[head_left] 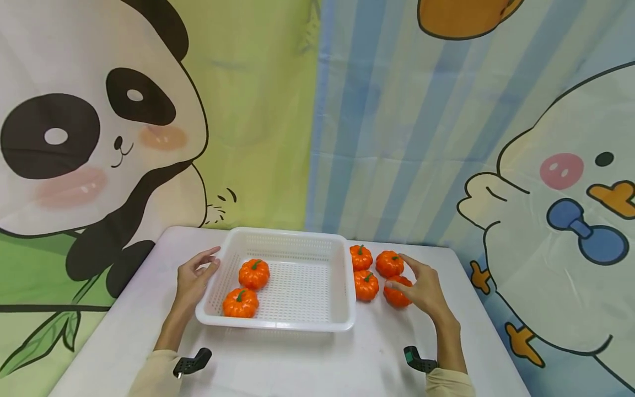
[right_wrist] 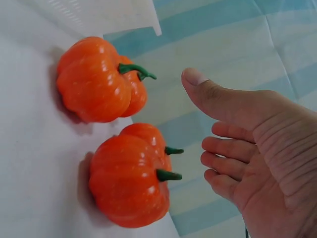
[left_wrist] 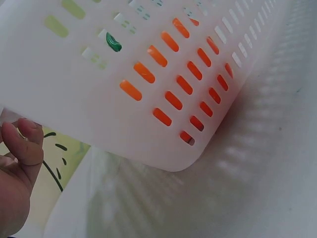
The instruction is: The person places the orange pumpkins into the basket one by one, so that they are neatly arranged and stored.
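A white perforated plastic basket (head_left: 297,325) sits on the table with two small orange toy pumpkins (head_left: 254,274) on its left side. My left hand (head_left: 194,281) is beside the basket's left rim, fingers loosely bent; whether they touch the rim I cannot tell. In the left wrist view the pumpkins show orange through the slots of the basket wall (left_wrist: 109,119). Several more pumpkins (head_left: 366,285) stand right of the basket. Over the rightmost ones my right hand (head_left: 421,286) hovers, thumb and fingers spread, holding nothing. The right wrist view shows a gap between that hand (right_wrist: 252,153) and the nearest pumpkin (right_wrist: 129,178).
The white table (head_left: 297,366) ends at a back edge just behind the basket. A cloth backdrop (head_left: 263,110) with a panda and a white bird hangs behind it. Each wrist bears a black strap device (head_left: 193,363).
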`<action>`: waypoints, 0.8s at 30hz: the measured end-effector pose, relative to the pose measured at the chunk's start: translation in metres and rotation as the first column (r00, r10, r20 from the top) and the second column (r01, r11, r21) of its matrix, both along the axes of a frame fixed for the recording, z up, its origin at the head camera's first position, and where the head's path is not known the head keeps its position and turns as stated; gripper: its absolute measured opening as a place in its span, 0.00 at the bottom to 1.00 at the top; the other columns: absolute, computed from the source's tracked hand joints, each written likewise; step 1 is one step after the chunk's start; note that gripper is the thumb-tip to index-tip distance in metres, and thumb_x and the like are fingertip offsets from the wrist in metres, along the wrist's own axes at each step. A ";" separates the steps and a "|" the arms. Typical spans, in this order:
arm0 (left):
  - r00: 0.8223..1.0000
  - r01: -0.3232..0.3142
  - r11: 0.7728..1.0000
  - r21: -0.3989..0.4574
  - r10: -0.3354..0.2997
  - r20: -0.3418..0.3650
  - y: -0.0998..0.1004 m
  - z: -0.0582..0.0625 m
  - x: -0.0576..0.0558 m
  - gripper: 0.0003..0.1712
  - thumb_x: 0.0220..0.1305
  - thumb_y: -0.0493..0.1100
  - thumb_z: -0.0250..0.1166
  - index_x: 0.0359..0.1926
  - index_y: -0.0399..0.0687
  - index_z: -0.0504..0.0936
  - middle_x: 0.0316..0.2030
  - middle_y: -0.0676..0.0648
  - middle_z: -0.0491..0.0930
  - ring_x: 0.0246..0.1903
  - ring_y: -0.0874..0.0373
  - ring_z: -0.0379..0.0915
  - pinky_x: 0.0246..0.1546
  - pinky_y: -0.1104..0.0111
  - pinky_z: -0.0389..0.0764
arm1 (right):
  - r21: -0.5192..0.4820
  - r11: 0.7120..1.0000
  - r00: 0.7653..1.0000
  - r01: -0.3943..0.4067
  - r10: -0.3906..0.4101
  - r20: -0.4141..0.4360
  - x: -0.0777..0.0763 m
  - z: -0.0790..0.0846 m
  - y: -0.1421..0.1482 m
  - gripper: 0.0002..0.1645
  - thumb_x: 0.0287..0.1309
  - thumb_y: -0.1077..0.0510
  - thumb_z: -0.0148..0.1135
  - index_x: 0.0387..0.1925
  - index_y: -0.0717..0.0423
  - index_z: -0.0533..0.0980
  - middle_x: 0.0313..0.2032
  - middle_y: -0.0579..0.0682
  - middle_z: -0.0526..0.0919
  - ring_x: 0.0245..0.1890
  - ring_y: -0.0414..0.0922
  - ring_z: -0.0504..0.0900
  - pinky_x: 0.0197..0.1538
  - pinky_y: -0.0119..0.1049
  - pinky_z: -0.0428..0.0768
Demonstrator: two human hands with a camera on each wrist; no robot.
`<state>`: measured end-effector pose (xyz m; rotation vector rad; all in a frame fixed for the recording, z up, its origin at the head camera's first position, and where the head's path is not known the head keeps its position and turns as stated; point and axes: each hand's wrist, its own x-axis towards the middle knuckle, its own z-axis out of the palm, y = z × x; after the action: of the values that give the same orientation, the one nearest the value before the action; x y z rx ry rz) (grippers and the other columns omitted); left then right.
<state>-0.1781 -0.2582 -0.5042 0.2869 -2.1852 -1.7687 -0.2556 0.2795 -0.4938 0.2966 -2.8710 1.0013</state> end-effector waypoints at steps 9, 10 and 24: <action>1.000 -0.006 1.000 -0.004 0.006 -0.014 -0.005 -0.012 -0.004 0.27 0.69 0.45 0.65 0.66 0.42 0.76 0.46 0.46 0.77 0.27 0.63 0.78 0.32 0.77 0.82 | 0.020 0.999 0.999 0.029 -0.030 0.036 0.001 -0.016 0.012 0.54 0.48 0.40 0.78 0.73 0.54 0.66 0.70 0.62 0.70 0.70 0.66 0.67 0.65 0.71 0.66; 1.000 -0.003 1.000 -0.005 0.003 -0.010 -0.004 -0.008 -0.003 0.27 0.70 0.44 0.65 0.66 0.41 0.76 0.47 0.45 0.77 0.27 0.62 0.78 0.32 0.77 0.82 | 0.024 0.999 0.999 0.034 -0.035 0.039 0.001 -0.017 0.013 0.54 0.48 0.39 0.78 0.73 0.54 0.66 0.70 0.62 0.70 0.70 0.66 0.67 0.65 0.71 0.66; 1.000 0.001 1.000 -0.006 -0.001 -0.010 0.000 0.001 0.001 0.26 0.70 0.41 0.64 0.66 0.38 0.75 0.47 0.42 0.77 0.29 0.59 0.80 0.33 0.77 0.82 | 0.047 0.997 0.996 0.058 -0.060 0.060 0.001 -0.039 0.020 0.55 0.45 0.39 0.79 0.71 0.56 0.68 0.68 0.64 0.72 0.69 0.66 0.68 0.66 0.70 0.66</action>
<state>-0.1775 -0.2583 -0.5029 0.2755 -2.1838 -1.7600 -0.2542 0.2991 -0.5331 0.1861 -2.9419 0.9523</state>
